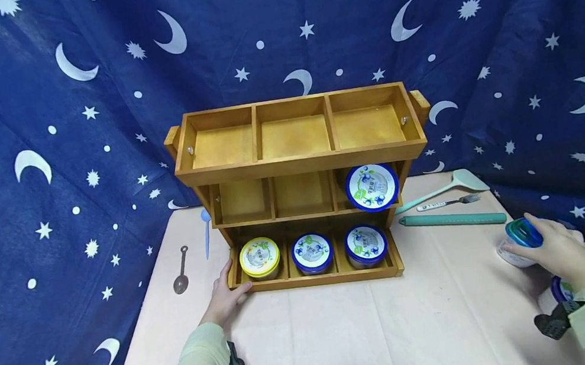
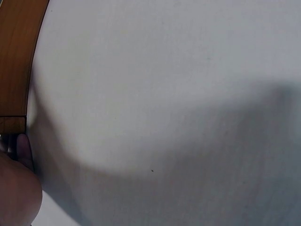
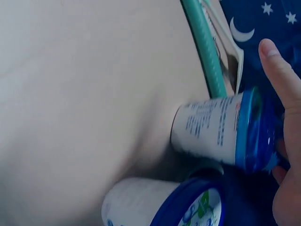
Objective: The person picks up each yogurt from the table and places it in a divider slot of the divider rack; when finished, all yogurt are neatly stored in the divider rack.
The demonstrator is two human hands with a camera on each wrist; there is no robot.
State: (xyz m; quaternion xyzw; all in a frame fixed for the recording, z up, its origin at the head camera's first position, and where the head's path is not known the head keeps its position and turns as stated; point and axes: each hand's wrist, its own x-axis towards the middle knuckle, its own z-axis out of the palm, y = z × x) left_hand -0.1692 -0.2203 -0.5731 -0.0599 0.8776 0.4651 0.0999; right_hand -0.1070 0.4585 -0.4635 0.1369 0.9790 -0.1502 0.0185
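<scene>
My left hand [image 1: 223, 301] grips the lower left corner of a three-tier wooden shelf [image 1: 301, 165], thumb at its front edge. In the left wrist view, fingers of that hand [image 2: 19, 193] show beside the wood [image 2: 16, 56]. At the far right, my right hand [image 1: 567, 252] is spread over a white tub [image 1: 514, 255] with a teal-blue lid. The right wrist view has this tub [image 3: 207, 127] beside the hand [image 3: 291, 141], whose straight thumb stands clear of the lid. A second, blue-lidded tub [image 3: 138, 200] is nearer the wrist.
Bottom compartments hold a yellow-lidded tub [image 1: 260, 258] and two blue-lidded ones [image 1: 312, 253] [image 1: 365, 243]; another tub [image 1: 372, 188] sits middle right. Spoons [image 1: 180, 283] [image 1: 206, 233] lie left. A turner [image 1: 466, 180], fork [image 1: 450, 203] and green stick [image 1: 451, 219] lie right.
</scene>
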